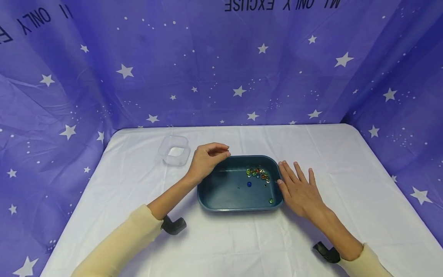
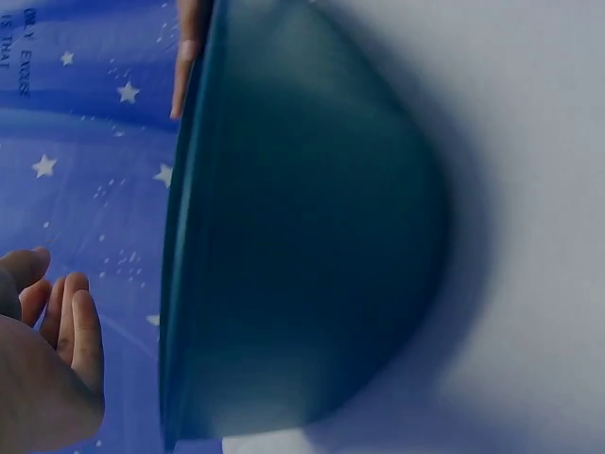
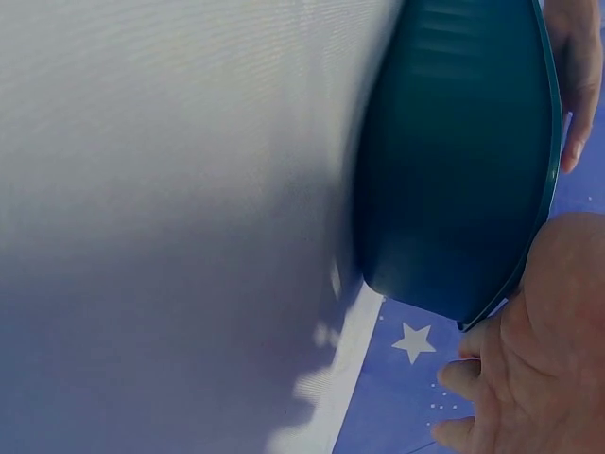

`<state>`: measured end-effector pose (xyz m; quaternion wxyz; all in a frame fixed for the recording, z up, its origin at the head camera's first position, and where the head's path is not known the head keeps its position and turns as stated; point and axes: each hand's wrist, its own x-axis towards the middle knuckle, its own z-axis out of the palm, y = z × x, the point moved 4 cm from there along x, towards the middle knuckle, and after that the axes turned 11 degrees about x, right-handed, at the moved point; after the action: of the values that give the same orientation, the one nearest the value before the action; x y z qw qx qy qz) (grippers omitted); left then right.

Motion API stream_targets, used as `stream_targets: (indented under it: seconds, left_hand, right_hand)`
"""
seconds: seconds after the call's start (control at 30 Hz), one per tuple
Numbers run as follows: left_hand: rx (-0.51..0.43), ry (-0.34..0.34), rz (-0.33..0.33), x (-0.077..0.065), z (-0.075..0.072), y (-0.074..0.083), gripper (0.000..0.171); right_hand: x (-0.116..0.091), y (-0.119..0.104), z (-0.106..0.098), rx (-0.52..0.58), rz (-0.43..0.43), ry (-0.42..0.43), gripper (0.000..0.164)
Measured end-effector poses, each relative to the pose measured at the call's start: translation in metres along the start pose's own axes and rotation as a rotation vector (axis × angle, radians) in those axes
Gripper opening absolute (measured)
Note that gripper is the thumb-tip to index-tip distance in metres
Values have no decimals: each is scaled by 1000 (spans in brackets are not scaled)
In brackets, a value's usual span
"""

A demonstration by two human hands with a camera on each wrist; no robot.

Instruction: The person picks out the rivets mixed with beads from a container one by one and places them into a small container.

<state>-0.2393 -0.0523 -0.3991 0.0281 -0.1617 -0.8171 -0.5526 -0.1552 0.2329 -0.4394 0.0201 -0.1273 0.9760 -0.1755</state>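
Note:
A dark teal tray (image 1: 225,194) lies on the white cloth, its long side facing me. Small shiny beads (image 1: 257,173) in green, gold and red cluster in its back right part. A blue bead (image 1: 249,184) sits just in front of them, and a green bead (image 1: 271,201) lies by the front right corner. My left hand (image 1: 207,159) hovers over the tray's back left corner, fingers loosely bent; in the left wrist view a gap shows between thumb and fingers, with nothing held. My right hand (image 1: 301,192) spreads its straight fingers against the tray's right rim.
A clear plastic container (image 1: 166,148) stands behind and left of the tray. Dark wrist mounts (image 1: 174,226) hang under both forearms. A purple star-printed curtain (image 1: 221,69) closes off the back and sides of the table.

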Motion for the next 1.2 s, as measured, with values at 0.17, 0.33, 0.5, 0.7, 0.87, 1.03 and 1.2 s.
stream_targets:
  seconds: [0.17,0.33,0.5,0.7,0.87,1.03,1.2]
  left_hand:
    - [-25,-43,-31,-5,16,1,24]
    - [6,-98,-38,-6,33,-10,23]
    - [48,-157,-42,-6,47,-15,22]
    - [54,-258,-62,-7,62,-20,29]
    - [81,-304,-75,-6,71,-23,28]
    - [200,-328,-74,-6,78,-23,27]
    - [297,-332,-63,-6,83,-23,23]
  right_hand:
    - [0,0,0,-2,-1,0,60]
    - [0,-1,0,3,3,-3,61]
    - [-1,0,0,9,0,-4,60]
    - [-1,0,0,16,-5,-2,60]
    - [0,0,0,17,-1,-3,60]
    - [0,0,1,14,-1,-3,60]
    - [0,0,0,11,0,-2,60]
